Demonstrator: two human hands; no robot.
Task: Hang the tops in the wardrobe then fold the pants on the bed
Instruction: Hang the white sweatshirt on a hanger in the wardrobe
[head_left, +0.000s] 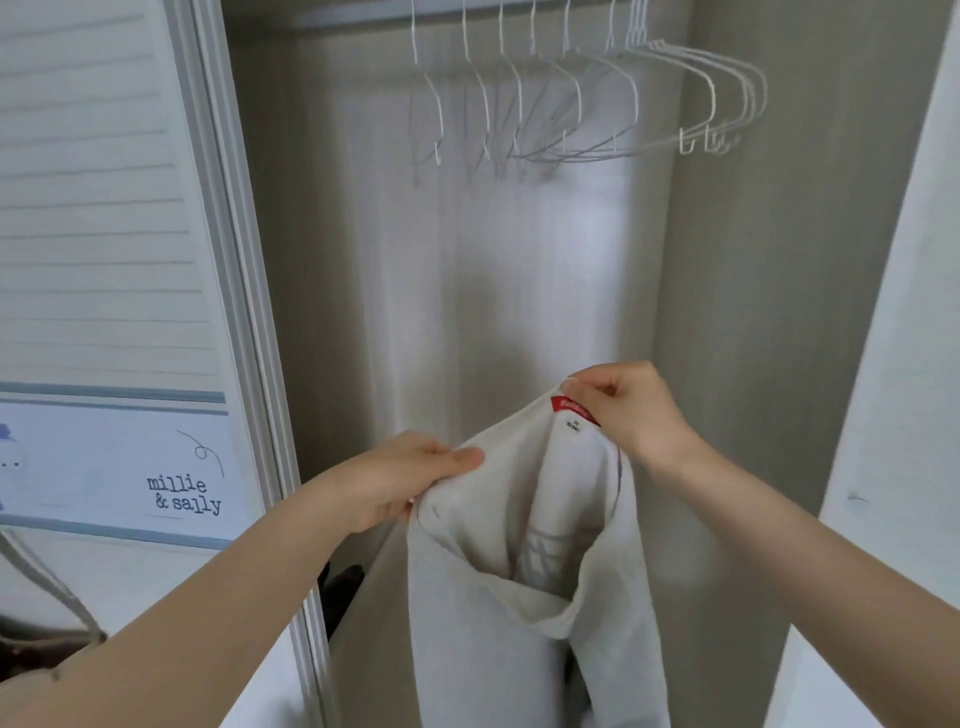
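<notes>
I hold a cream-white top (519, 571) up in front of the open wardrobe (519, 286). Its neck opening gapes toward me and shows a red label (569, 407) inside the collar. My left hand (400, 480) pinches the left edge of the neckline. My right hand (626, 408) pinches the collar right at the label, a bit higher than the left. The rest of the garment hangs straight down out of view. Several empty white wire hangers (597, 98) hang on the rail above, none of them touched.
A white slatted sliding door (104, 208) with a "millie & sally" sticker (184, 493) stands at the left. The wardrobe's right side panel (893, 415) borders the opening. A bag strap (47, 582) shows at lower left and dark items (340, 587) lie low inside the wardrobe.
</notes>
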